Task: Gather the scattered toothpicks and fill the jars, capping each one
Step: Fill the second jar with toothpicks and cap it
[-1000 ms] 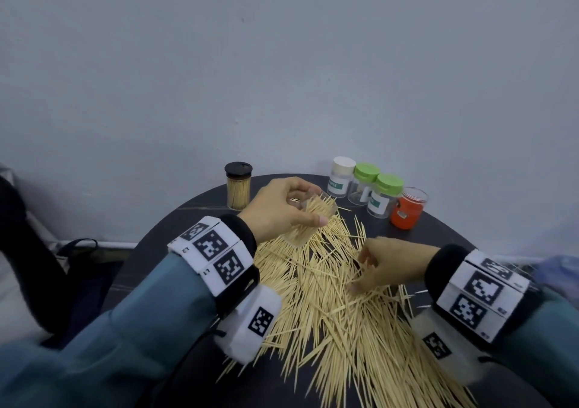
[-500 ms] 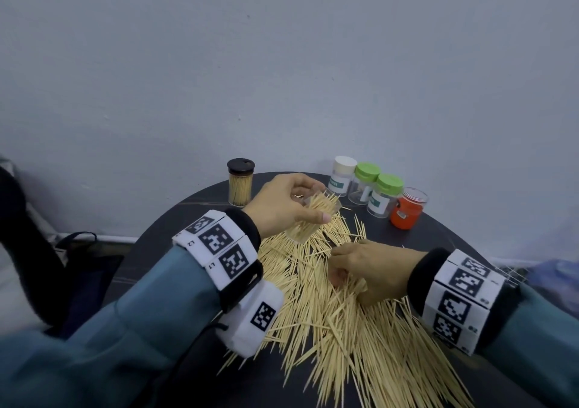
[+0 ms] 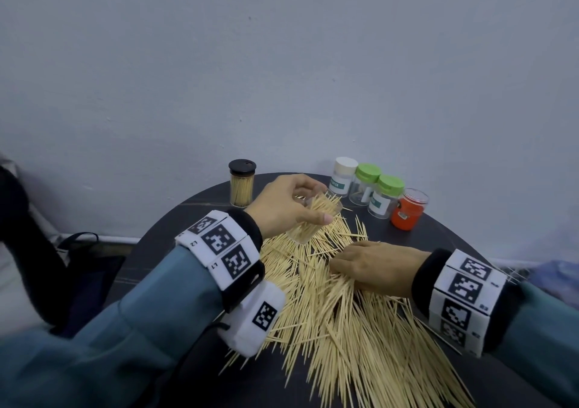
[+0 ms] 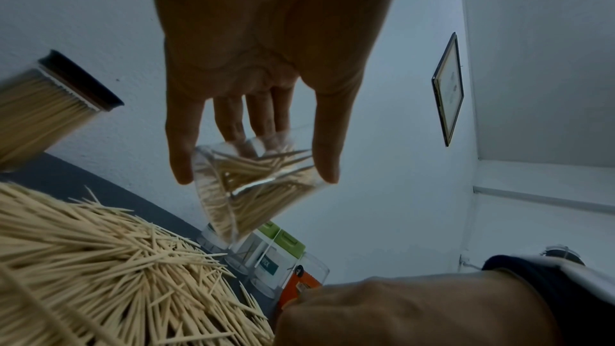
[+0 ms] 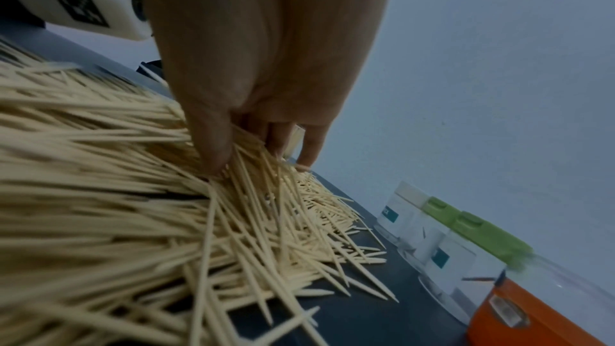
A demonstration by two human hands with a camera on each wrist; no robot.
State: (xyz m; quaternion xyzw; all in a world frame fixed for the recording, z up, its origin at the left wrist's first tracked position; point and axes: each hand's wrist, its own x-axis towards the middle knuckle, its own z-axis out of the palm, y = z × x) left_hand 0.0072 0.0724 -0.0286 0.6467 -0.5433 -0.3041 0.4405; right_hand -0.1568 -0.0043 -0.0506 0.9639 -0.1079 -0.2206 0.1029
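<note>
Head view: left hand point(image 3: 283, 207) grips tilted jar point(image 3: 313, 219); right hand point(image 3: 372, 266) pinches toothpicks point(image 3: 329, 313).
Align the bunch parallel, feed points-first, keep jar mouth tilted toward right hand.

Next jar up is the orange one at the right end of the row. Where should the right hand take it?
Grip the orange jar round its upright body, coming from its open right side; a green-lidded jar crowds its left.
</note>
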